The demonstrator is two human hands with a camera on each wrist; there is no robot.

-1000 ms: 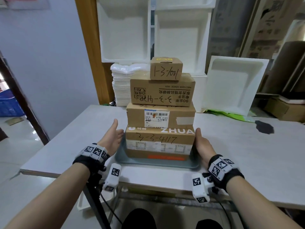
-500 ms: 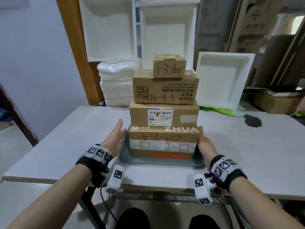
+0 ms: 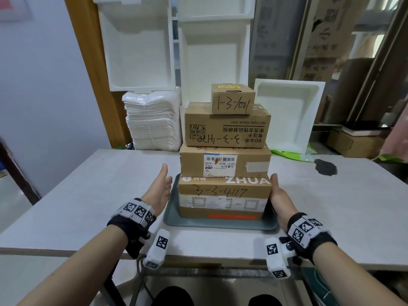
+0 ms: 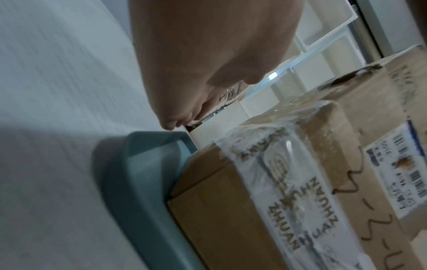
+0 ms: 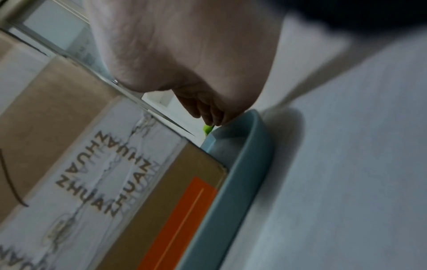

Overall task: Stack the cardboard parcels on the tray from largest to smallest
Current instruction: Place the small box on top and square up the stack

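Observation:
Four cardboard parcels stand stacked on a grey-blue tray (image 3: pixel 220 225) near the table's front edge. The largest parcel (image 3: pixel 223 195), marked 3-3-417, is at the bottom. On it lie a labelled parcel (image 3: pixel 225 162), then a printed parcel (image 3: pixel 227 129). The smallest parcel (image 3: pixel 233 99) is on top. My left hand (image 3: pixel 164 186) is flat with the thumb up, a small gap left of the tray's rim (image 4: pixel 129 173). My right hand (image 3: pixel 277 193) lies straight along the tray's right rim (image 5: pixel 242 164), thumb at the bottom parcel's upper corner.
The pale table (image 3: pixel 88 195) has a dark stain (image 3: pixel 325 166) at the right. Behind the parcels are a pile of white foam trays (image 3: pixel 152 122), a leaning foam lid (image 3: pixel 287 115) and a green bag (image 3: pixel 287 154). A brown carton (image 3: pixel 353 142) sits at the far right.
The head view has shifted slightly. Both hands stay beside the tray, the left a little nearer to it, and the stack has not moved.

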